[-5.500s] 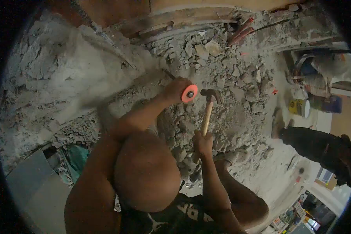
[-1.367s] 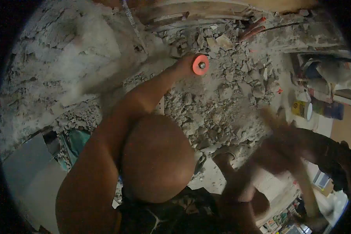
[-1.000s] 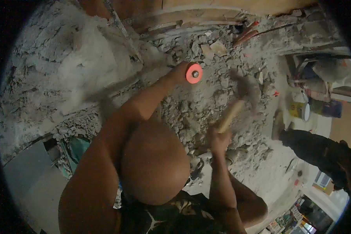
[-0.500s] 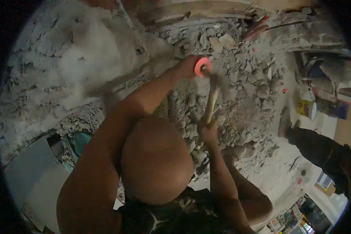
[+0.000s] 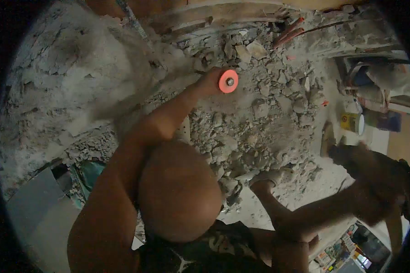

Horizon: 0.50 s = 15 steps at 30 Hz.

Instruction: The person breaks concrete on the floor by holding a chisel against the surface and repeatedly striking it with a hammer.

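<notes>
Near the upper middle, my left hand (image 5: 208, 83) is wrapped round a chisel, whose round orange-pink guard (image 5: 228, 81) and metal striking end face up. Most of the chisel's shaft is hidden by the hand, beside the rough grey masonry (image 5: 109, 68). Far to the right, my right hand (image 5: 373, 204) is swung out and smeared by motion, closed on the hammer. Only the hammer's pale wooden handle (image 5: 394, 233) shows, slanting down; its head cannot be made out. Broken rubble (image 5: 255, 132) lies between my hands.
Another person's dark-clothed leg (image 5: 351, 159) is at the right, close to my right arm. A yellow-labelled bucket (image 5: 351, 123) stands above it. Reddish pipes (image 5: 289, 37) stick out at the top. A grey panel (image 5: 36, 195) lies lower left, beside green material (image 5: 90, 175).
My right hand has swung the hammer away from the chisel's end, out to the far right. My left hand keeps its hold on the chisel; the view has shifted slightly.
</notes>
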### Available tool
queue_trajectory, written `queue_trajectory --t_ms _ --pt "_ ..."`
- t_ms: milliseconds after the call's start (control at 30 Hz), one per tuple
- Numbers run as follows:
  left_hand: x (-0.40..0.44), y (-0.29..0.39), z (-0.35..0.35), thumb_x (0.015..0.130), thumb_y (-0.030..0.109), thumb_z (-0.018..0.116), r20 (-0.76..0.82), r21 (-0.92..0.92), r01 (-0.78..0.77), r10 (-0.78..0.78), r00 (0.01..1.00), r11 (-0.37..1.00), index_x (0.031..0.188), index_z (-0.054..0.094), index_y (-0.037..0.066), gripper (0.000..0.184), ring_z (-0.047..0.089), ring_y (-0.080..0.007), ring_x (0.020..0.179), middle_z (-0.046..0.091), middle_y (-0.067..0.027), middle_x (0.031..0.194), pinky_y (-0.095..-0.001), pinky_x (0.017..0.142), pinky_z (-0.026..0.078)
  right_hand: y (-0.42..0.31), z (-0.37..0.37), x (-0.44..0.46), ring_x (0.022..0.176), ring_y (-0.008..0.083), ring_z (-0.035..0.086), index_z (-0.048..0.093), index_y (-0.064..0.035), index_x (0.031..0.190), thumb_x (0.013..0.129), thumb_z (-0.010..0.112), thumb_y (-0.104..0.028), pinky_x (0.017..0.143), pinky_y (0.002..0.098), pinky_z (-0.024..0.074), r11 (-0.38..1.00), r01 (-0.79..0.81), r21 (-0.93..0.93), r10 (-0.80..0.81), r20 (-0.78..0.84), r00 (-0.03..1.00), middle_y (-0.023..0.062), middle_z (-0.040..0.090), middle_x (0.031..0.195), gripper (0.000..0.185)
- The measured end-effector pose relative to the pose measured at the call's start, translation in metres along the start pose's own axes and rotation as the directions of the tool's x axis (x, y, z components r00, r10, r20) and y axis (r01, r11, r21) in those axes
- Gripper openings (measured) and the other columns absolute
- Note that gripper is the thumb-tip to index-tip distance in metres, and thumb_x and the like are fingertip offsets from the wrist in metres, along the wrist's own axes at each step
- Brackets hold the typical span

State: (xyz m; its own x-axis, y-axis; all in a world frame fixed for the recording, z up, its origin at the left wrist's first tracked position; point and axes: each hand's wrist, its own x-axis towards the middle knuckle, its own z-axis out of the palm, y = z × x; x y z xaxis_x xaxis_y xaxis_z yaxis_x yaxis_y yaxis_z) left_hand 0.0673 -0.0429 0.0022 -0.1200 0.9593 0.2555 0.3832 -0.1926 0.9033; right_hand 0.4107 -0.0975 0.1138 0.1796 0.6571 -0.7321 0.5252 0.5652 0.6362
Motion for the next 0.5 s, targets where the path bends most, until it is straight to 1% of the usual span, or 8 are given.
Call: queue_trajectory --t_ms 67,133,167,200,333,400,433,500 --pt "-0.001 0.0 0.003 0.076 0.016 0.074 -0.042 0.002 -0.004 0.004 0.999 1.0 0.116 0.055 0.008 0.045 0.059 -0.0277 0.102 0.061 -0.0135 0.109 -0.0408 0.086 0.048 -0.024 0.023 0.018 0.094 0.0254 0.055 0.061 -0.0078 0.11 0.084 0.058 -0.035 0.083 0.0383 0.0415 0.916 0.105 0.388 -0.078 -0.084 0.993 0.0098 0.059 0.107 0.037" --pt "-0.004 -0.002 0.001 0.075 0.016 0.074 -0.079 0.003 -0.003 0.003 0.997 1.0 0.117 0.055 0.009 0.046 0.059 -0.0283 0.102 0.06 -0.0135 0.111 -0.0414 0.086 0.048 -0.045 0.033 0.058 0.08 0.022 0.055 0.06 -0.0033 0.101 0.087 0.057 -0.035 0.07 0.0359 0.0437 0.378 0.429 0.82 -0.153 -0.401 0.903 0.0097 0.059 0.093 0.034" --pt "-0.004 -0.004 0.001 0.076 0.016 0.074 -0.018 0.081 0.023 -0.022 1.0 0.996 0.116 0.056 0.009 0.045 0.059 -0.028 0.101 0.061 -0.0126 0.11 -0.0412 0.085 0.048 -0.06 0.041 0.079 0.073 0.0203 0.055 0.06 -0.0011 0.096 0.089 0.056 -0.035 0.064 0.0347 0.0448 0.153 0.633 0.759 -0.112 -0.623 0.774 0.0097 0.06 0.087 0.035" --pt "0.001 -0.005 -0.002 0.076 0.016 0.074 0.038 0.167 0.038 -0.045 0.998 0.985 0.115 0.056 0.01 0.044 0.06 -0.0277 0.099 0.061 -0.0116 0.109 -0.041 0.085 0.049 -0.096 0.064 0.124 0.065 0.0187 0.055 0.059 0.0011 0.092 0.09 0.055 -0.035 0.058 0.0335 0.046 0.113 0.896 0.429 0.006 -0.902 0.431 0.0096 0.06 0.08 0.036" --pt "0.003 -0.045 0.012 0.074 0.02 0.076 -0.14 0.41 -0.108 0.18 0.974 0.906 0.115 0.055 0.011 0.047 0.062 -0.0288 0.096 0.063 -0.0108 0.105 -0.0424 0.081 0.05 -0.123 0.042 0.098 0.059 0.0196 0.051 0.057 0.0035 0.09 0.088 0.057 -0.026 0.054 0.0334 0.0433 0.356 0.807 0.471 0.195 -0.882 0.429 0.0085 0.058 0.072 0.03" --pt "-0.001 -0.012 0.004 0.073 0.021 0.077 -0.022 -0.159 0.036 -0.04 0.999 0.987 0.112 0.057 0.011 0.045 0.063 -0.0241 0.094 0.064 -0.0097 0.103 -0.0398 0.08 0.05 -0.071 0.005 0.038 0.066 0.0145 0.049 0.057 0.0016 0.086 0.079 0.061 -0.015 0.056 0.0287 0.0417 -0.031 0.514 0.857 -0.028 -0.515 0.857 0.0034 0.054 0.073 0.019" --pt "0.001 -0.011 0.002 0.074 0.02 0.077 -0.03 -0.086 -0.041 0.039 0.999 0.995 0.108 0.059 0.008 0.04 0.061 -0.0176 0.093 0.064 -0.0083 0.101 -0.0359 0.08 0.049 -0.078 0.009 0.059 0.056 0.0134 0.046 0.054 0.0002 0.08 0.078 0.061 -0.011 0.051 0.0315 0.0414 -0.229 0.657 0.718 0.081 -0.659 0.748 0.003 0.052 0.065 0.013" --pt "-0.001 -0.03 0.01 0.075 0.018 0.076 -0.042 -0.075 0.022 -0.026 0.999 0.997 0.108 0.06 0.008 0.038 0.061 -0.0175 0.093 0.064 -0.0086 0.102 -0.0355 0.081 0.049 -0.04 -0.01 0.044 0.051 0.0147 0.047 0.058 0.0011 0.085 0.084 0.065 -0.021 0.048 0.0281 0.0391 -0.279 0.693 0.665 0.24 -0.65 0.721 0.0026 0.053 0.061 0.023"
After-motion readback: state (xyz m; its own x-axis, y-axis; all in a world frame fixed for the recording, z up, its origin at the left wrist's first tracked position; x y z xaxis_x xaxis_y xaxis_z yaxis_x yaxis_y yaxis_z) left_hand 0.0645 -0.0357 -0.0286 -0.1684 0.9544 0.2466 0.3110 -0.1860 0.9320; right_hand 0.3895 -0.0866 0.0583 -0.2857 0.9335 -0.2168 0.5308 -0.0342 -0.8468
